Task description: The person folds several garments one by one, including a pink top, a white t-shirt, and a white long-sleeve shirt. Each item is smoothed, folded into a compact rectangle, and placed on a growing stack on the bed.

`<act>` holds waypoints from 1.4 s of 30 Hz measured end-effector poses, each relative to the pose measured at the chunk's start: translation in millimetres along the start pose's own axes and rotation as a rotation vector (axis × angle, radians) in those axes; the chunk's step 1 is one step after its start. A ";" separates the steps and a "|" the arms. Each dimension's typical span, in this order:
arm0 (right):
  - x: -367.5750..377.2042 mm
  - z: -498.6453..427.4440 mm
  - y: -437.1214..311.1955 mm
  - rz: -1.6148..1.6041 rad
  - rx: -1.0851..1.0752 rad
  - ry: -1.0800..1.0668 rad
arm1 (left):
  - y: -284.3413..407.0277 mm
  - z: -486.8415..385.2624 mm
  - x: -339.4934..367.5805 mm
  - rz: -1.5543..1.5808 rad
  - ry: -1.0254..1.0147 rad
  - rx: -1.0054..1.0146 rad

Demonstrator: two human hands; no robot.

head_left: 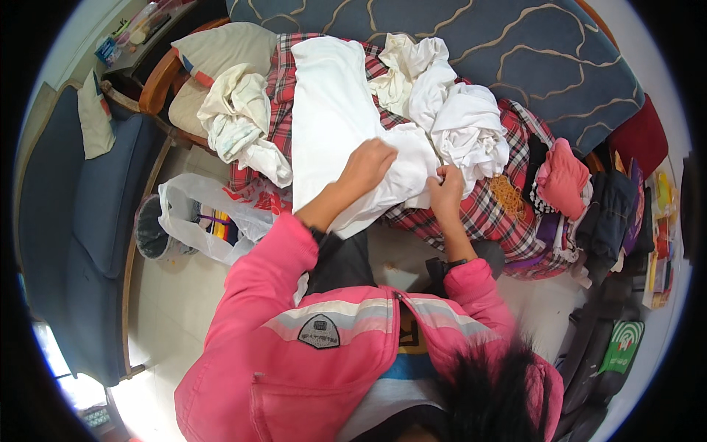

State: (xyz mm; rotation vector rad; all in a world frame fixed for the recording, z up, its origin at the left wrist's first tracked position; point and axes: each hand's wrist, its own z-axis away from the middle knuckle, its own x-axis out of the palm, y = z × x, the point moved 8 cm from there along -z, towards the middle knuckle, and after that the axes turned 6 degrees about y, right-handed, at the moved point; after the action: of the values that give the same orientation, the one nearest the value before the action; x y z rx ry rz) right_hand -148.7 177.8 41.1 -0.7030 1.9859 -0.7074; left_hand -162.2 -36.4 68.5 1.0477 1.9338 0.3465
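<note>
A white garment (334,105) lies spread lengthwise over a red plaid cloth, its lower end hanging toward my knees. My left hand (369,163) is closed on its middle, the fingers curled down into the cloth and the fingertips hidden. At the right, my right hand (448,188) pinches the edge of a shorter, wrinkled part (411,157) of the same white fabric between thumb and fingers. Just beyond that hand sits a crumpled white cloth (469,130), with another cream-white one (409,72) behind it. An off-white crumpled cloth (237,116) lies left of the garment.
The red plaid cloth (469,221) bears a tangle of yellowish rubber bands (506,194) and a pink cloth bundle (563,177). A patterned blue cushion (497,50) rises behind. On the left are a plastic bag (185,221), a bin (154,232) and a blue sofa (94,204).
</note>
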 end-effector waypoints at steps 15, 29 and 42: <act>9.3 9.4 51.1 -0.170 0.329 -0.111 | -63.5 -119.3 74.0 0.186 -0.412 -0.269; 2.5 -0.2 5.3 -0.175 0.237 -0.026 | -17.1 84.0 23.9 0.018 -0.319 -0.270; 74.2 54.8 -126.7 -0.321 -0.469 -0.513 | -61.7 155.0 -87.7 0.197 -0.300 -0.677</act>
State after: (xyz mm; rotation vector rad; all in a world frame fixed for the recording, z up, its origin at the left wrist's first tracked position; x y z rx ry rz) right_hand -108.5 28.4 65.8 -1.3561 1.5774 -0.1929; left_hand -48.0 -166.3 -6.4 0.7746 1.2976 0.8352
